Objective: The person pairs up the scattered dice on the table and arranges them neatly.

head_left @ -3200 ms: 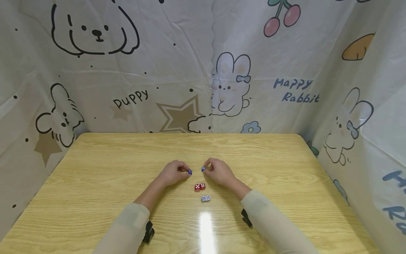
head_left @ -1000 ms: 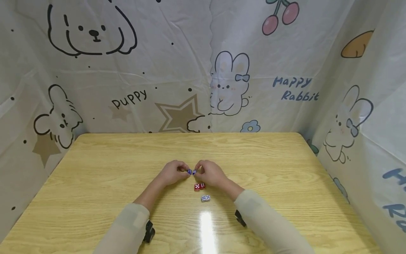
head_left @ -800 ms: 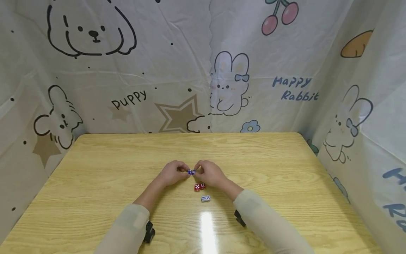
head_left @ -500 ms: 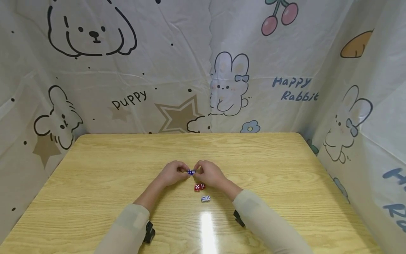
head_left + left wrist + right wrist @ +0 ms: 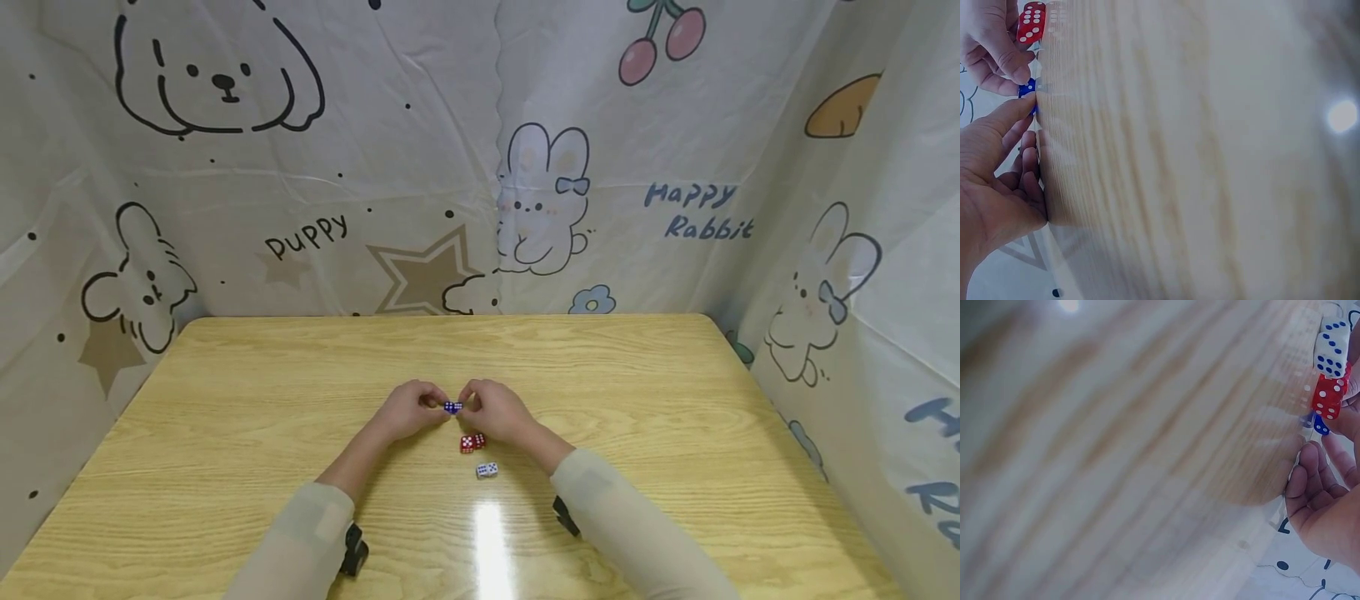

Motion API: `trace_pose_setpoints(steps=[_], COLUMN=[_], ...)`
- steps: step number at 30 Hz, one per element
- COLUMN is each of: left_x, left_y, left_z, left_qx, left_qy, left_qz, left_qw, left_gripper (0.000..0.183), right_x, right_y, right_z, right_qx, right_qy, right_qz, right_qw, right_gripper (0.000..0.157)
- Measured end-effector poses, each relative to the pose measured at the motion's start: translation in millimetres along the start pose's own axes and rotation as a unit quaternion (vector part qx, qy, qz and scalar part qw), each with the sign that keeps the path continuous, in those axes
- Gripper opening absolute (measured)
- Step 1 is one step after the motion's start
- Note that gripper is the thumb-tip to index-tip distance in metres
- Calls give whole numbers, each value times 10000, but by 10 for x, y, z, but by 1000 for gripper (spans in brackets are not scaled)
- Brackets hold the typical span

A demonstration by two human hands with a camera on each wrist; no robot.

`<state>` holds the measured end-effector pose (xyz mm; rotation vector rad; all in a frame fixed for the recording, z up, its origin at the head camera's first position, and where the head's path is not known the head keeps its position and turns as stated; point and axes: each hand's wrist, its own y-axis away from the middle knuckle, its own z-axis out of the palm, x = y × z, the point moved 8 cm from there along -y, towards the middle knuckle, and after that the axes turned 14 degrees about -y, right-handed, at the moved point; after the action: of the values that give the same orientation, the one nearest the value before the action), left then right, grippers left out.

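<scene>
Two blue dice sit side by side on the table, the left die [image 5: 448, 407] against the right die [image 5: 458, 407]. My left hand [image 5: 408, 409] pinches the left one between thumb and finger. From the other side my right hand [image 5: 500, 410] pinches the right one the same way. Just nearer to me lies a pair of red dice [image 5: 472, 442], and nearer still a pair of white dice [image 5: 487, 470]. In the left wrist view a blue die [image 5: 1027, 87] shows between both hands' fingertips. The right wrist view has most of the blue die [image 5: 1321, 424] hidden behind the red ones.
The wood-grain table [image 5: 262, 375] stretches out on both sides of the hands. Behind and beside it hangs a pale printed curtain [image 5: 420, 167]. A bright light reflection lies on the tabletop near me. Each wrist carries a small black device [image 5: 354, 550].
My right hand has moved left with its blue die, which now meets the left one; the gap between them has closed. The left hand, red dice and white dice have stayed in place.
</scene>
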<state>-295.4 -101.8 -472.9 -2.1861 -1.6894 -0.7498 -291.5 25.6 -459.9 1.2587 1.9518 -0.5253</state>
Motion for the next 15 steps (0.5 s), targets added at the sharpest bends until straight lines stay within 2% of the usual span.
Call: trace_pose_setpoints(steps=[7,15], left_x=[-27,-31], left_y=[-6,22], left_z=[-5,-42], left_qx=[32,97], left_qy=[81,238], left_qz=[-86,-96], left_qw=[9999,9996], left_gripper=[16,25], right_x=[13,-9], right_y=[-3,24], right_z=[9,-47], right_qx=[-38,-84], right_qy=[-5,-162], right_qz=[113,9], right_qw=[9999,9998], right_gripper=[21,28])
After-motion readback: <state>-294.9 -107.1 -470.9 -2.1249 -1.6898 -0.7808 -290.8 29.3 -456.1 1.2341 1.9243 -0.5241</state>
